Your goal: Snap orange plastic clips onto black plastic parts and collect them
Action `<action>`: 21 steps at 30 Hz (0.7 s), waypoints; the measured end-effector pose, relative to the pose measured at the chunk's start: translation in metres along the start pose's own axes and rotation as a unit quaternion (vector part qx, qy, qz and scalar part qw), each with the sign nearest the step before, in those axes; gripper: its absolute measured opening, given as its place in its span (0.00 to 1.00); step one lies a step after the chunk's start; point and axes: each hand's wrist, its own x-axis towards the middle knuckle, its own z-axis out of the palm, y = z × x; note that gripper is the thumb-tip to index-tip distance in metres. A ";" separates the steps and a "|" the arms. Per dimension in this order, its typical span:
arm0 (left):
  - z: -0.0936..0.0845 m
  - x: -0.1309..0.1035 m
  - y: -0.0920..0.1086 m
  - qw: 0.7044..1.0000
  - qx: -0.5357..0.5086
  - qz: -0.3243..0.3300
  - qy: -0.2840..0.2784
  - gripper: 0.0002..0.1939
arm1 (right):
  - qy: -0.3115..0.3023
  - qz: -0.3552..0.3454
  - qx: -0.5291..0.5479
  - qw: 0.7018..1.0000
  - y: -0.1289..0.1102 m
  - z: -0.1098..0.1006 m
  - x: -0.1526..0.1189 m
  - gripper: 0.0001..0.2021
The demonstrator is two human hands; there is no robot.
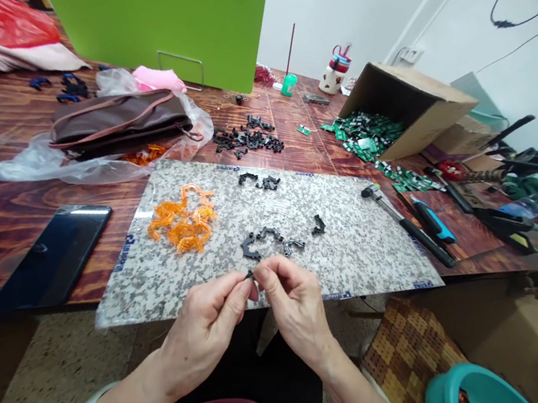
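Observation:
My left hand and my right hand meet over the front edge of the speckled grey board. Between their pinched fingertips is a small dark plastic piece, mostly covered by the fingers. Just beyond them lie a curved black plastic part and a shiny black one. Another black curved part is off to the right. Farther back on the board sits a little cluster of black parts. To the left is a heap of translucent orange plastic parts.
A hammer and a blue-handled cutter lie at the board's right. Green circuit pieces spill from a cardboard box. A dark tablet, a brown bag and more black parts surround the board.

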 end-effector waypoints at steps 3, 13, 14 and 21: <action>0.000 0.003 0.001 1.000 -0.003 -0.016 0.000 0.17 | 0.025 0.021 0.014 0.999 0.004 0.003 0.000 0.20; -0.009 0.008 -0.009 0.984 -0.136 -0.119 -0.010 0.21 | -0.031 0.174 0.161 0.971 0.011 -0.008 0.010 0.28; -0.008 0.008 -0.010 0.982 -0.143 -0.120 -0.008 0.21 | -0.027 0.175 0.165 0.970 0.012 -0.009 0.010 0.28; -0.008 0.008 -0.015 0.981 -0.158 -0.116 -0.007 0.20 | -0.023 0.164 0.168 0.972 0.015 -0.009 0.004 0.23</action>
